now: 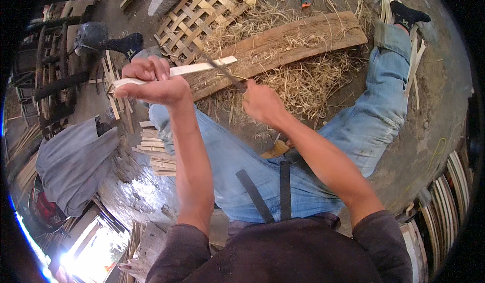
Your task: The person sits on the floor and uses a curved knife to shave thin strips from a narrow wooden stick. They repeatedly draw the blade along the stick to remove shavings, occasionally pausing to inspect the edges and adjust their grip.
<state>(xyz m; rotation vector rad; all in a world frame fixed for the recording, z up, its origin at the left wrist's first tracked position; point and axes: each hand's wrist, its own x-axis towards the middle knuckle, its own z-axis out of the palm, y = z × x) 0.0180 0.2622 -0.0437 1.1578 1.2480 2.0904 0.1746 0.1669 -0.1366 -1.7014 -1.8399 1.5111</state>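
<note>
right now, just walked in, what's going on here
The person's left hand holds a pale strip, and the right hand grips a dark narrow blade. The blade crosses the strip in this view, though whether the two touch is hard to tell. A wooden plank lies below them, with curly shavings on and around it, and a woven panel lies just beyond.

1. White glare burns out the lower left, with blue fringing along the left rim.
2. Soft, even light fills the centre; the dark shirt (303, 252) shows little detail.
3. Fisheye distortion bends the edges; corners are black.
</note>
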